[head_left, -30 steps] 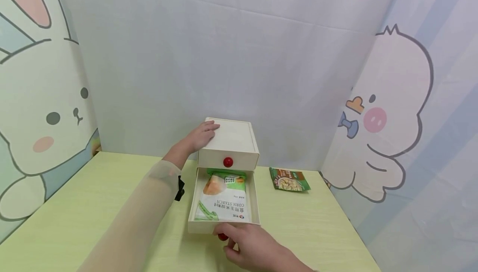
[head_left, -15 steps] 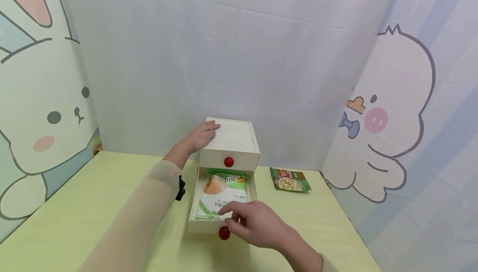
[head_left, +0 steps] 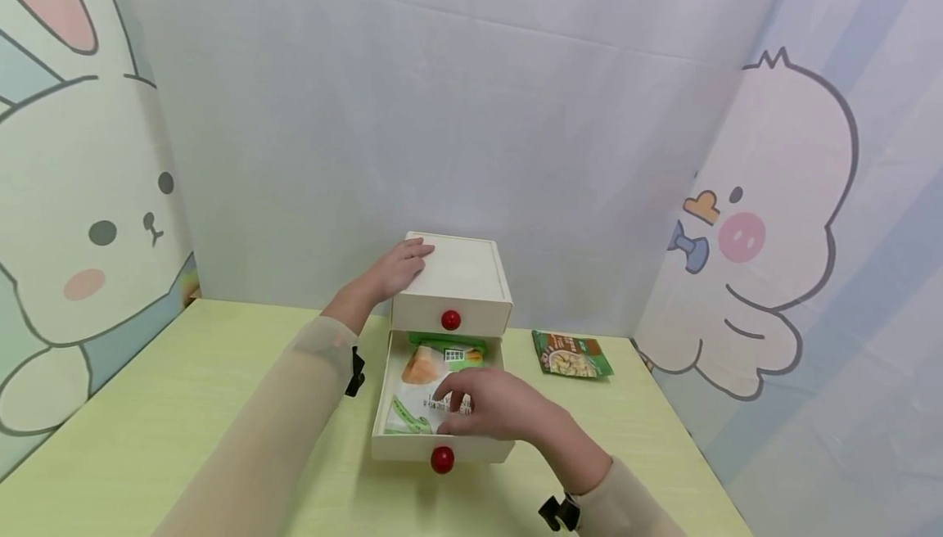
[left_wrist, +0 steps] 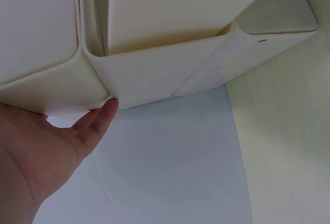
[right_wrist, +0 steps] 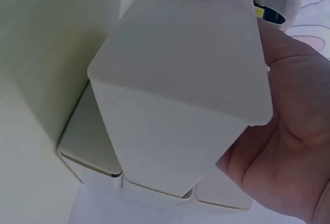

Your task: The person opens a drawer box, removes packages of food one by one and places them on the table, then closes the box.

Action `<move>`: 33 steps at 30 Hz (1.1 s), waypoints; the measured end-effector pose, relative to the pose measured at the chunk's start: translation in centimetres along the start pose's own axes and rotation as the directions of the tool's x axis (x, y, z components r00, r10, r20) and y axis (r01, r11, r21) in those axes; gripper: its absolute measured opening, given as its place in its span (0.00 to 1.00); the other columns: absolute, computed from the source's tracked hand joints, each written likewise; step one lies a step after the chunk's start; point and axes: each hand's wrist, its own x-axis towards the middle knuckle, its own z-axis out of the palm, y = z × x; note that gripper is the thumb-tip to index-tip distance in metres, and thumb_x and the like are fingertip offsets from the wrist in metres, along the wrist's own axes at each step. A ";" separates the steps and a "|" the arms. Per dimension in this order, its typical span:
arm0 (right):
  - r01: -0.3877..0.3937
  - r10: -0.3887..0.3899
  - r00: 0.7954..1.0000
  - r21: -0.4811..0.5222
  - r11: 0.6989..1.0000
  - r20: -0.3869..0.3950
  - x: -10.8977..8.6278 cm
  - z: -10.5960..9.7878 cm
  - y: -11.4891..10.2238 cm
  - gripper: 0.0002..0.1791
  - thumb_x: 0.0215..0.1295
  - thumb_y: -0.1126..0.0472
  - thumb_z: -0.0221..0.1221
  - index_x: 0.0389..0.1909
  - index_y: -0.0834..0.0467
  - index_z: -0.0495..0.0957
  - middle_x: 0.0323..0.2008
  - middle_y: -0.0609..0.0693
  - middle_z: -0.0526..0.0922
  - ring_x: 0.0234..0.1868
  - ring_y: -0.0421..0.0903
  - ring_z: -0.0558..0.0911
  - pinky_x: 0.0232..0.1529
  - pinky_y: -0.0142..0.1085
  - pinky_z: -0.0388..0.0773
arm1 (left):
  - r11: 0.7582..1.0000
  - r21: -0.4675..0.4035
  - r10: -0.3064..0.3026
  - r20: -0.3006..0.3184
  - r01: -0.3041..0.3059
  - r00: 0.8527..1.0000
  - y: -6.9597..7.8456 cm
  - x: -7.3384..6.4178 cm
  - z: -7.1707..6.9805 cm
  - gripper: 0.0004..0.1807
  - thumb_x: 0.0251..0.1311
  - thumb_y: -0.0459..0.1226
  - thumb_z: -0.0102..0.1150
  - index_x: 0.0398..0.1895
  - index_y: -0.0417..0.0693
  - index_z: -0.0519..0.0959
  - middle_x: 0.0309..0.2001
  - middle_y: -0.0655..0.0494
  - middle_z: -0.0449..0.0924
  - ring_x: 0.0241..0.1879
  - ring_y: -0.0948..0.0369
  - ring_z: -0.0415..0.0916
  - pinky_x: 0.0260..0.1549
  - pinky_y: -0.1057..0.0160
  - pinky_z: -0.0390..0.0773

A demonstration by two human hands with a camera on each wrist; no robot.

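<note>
A small white drawer unit stands on the table, its lower drawer pulled out. Inside lies a white and green corn starch packet, partly covered by my right hand. That right hand is over the drawer with bent fingers, thumb and index apart above the packet. The right wrist view has the hand beyond the drawer front, its fingertips hidden. My left hand rests on the unit's top left edge; the left wrist view shows its fingers against the casing.
Red round knobs sit on the lower drawer front, one knob, and on the closed upper drawer, another knob. A green and brown food packet lies right of the unit on the pale green table. A grey curtain hangs behind.
My right hand has let go of the lower drawer's red knob and moved up and forward over the corn starch packet. The left hand and drawer have stayed in place.
</note>
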 end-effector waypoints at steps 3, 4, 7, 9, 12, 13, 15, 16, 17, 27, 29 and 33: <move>-0.017 0.019 0.999 -0.063 0.998 0.036 0.7 0.5 0.4 0.19 0.67 0.47 0.77 0.56 0.46 0.88 0.41 0.36 0.87 0.41 0.32 0.81 0.48 0.30 0.82 | 1.000 0.008 0.000 -0.001 0.000 1.000 0.0 0.0 0.0 0.32 0.87 0.43 0.33 0.88 0.45 0.61 0.91 0.43 0.45 0.91 0.40 0.37 0.87 0.34 0.43; -0.025 0.029 0.999 -0.082 0.996 0.042 0.8 0.7 0.5 0.19 0.67 0.47 0.77 0.56 0.45 0.88 0.42 0.37 0.86 0.41 0.32 0.80 0.47 0.30 0.82 | 1.000 0.009 0.000 -0.001 0.000 1.000 0.0 0.0 0.0 0.32 0.87 0.43 0.33 0.88 0.45 0.61 0.91 0.44 0.45 0.91 0.40 0.37 0.87 0.34 0.43; -0.045 0.053 0.997 -0.138 0.989 0.055 1.1 1.0 0.7 0.21 0.65 0.48 0.79 0.57 0.43 0.87 0.43 0.39 0.83 0.39 0.33 0.78 0.45 0.30 0.81 | 1.000 0.015 0.001 -0.002 -0.001 1.000 0.0 0.0 0.0 0.32 0.87 0.44 0.33 0.88 0.45 0.61 0.91 0.44 0.46 0.91 0.40 0.37 0.87 0.35 0.44; -0.054 0.065 0.996 -0.169 0.984 0.063 1.2 1.0 0.7 0.23 0.64 0.48 0.79 0.59 0.42 0.85 0.43 0.40 0.82 0.39 0.33 0.77 0.44 0.30 0.81 | 1.000 0.016 0.001 -0.004 -0.001 1.000 0.0 0.0 0.0 0.32 0.86 0.44 0.33 0.88 0.45 0.61 0.91 0.43 0.46 0.90 0.40 0.38 0.87 0.35 0.44; -0.045 0.060 0.996 -0.211 0.977 0.066 1.1 1.1 0.7 0.25 0.64 0.48 0.80 0.60 0.41 0.84 0.44 0.40 0.81 0.39 0.34 0.77 0.44 0.31 0.81 | 1.000 0.015 0.001 -0.009 -0.001 1.000 0.0 0.0 0.1 0.32 0.86 0.44 0.32 0.87 0.44 0.61 0.91 0.43 0.46 0.90 0.39 0.38 0.87 0.35 0.45; -0.039 0.055 0.996 -0.221 0.974 0.066 1.1 1.1 0.8 0.24 0.64 0.47 0.79 0.59 0.41 0.84 0.44 0.40 0.81 0.38 0.34 0.77 0.44 0.30 0.81 | 1.000 0.017 0.000 -0.009 0.000 1.000 0.0 0.0 0.1 0.33 0.86 0.44 0.32 0.87 0.44 0.61 0.91 0.42 0.46 0.90 0.39 0.38 0.87 0.34 0.45; -0.027 0.041 0.997 -0.229 0.973 0.059 1.2 1.2 0.9 0.22 0.66 0.45 0.78 0.58 0.42 0.85 0.42 0.39 0.81 0.37 0.33 0.76 0.43 0.30 0.80 | 1.000 0.012 -0.002 -0.008 0.002 1.000 0.0 0.0 0.0 0.32 0.86 0.44 0.33 0.87 0.44 0.62 0.91 0.43 0.46 0.90 0.40 0.38 0.87 0.34 0.44; -0.014 0.027 0.998 -0.233 0.972 0.052 1.2 1.2 1.0 0.20 0.67 0.45 0.77 0.56 0.43 0.86 0.41 0.38 0.81 0.37 0.32 0.76 0.42 0.29 0.79 | 1.000 0.010 -0.004 -0.007 0.004 1.000 0.0 0.0 0.0 0.32 0.86 0.44 0.33 0.87 0.45 0.62 0.91 0.43 0.46 0.90 0.40 0.38 0.87 0.34 0.44; 0.002 0.009 0.999 -0.240 0.971 0.043 1.2 1.3 1.2 0.18 0.68 0.45 0.75 0.55 0.43 0.87 0.40 0.38 0.82 0.36 0.32 0.76 0.40 0.29 0.78 | 1.000 0.013 -0.005 -0.006 0.005 1.000 0.0 0.0 0.0 0.32 0.86 0.44 0.33 0.87 0.45 0.62 0.91 0.43 0.46 0.90 0.40 0.37 0.87 0.34 0.44; 0.172 -0.222 0.970 -0.358 0.918 -0.104 0.9 1.0 2.0 0.07 0.77 0.56 0.64 0.36 0.46 0.86 0.31 0.37 0.84 0.27 0.31 0.70 0.28 0.25 0.66 | 1.000 0.001 -0.009 -0.004 0.009 1.000 -0.1 -0.1 0.1 0.32 0.87 0.44 0.33 0.88 0.45 0.61 0.91 0.44 0.45 0.91 0.40 0.37 0.87 0.34 0.43; 0.179 -0.253 0.956 -0.387 0.905 -0.151 0.8 0.8 1.9 0.09 0.77 0.56 0.64 0.33 0.46 0.84 0.29 0.37 0.82 0.25 0.31 0.68 0.26 0.24 0.63 | 1.000 -0.001 -0.005 -0.004 0.005 1.000 0.0 -0.1 0.1 0.32 0.87 0.44 0.33 0.88 0.45 0.61 0.91 0.44 0.45 0.91 0.40 0.37 0.87 0.35 0.43; 0.200 -0.339 0.906 -0.449 0.871 -0.255 0.4 0.5 1.7 0.07 0.74 0.57 0.67 0.32 0.46 0.84 0.27 0.36 0.82 0.23 0.29 0.66 0.23 0.21 0.61 | 1.000 0.003 0.004 -0.003 -0.004 1.000 0.0 -0.2 0.1 0.32 0.86 0.43 0.32 0.87 0.44 0.62 0.91 0.43 0.45 0.90 0.40 0.37 0.87 0.35 0.43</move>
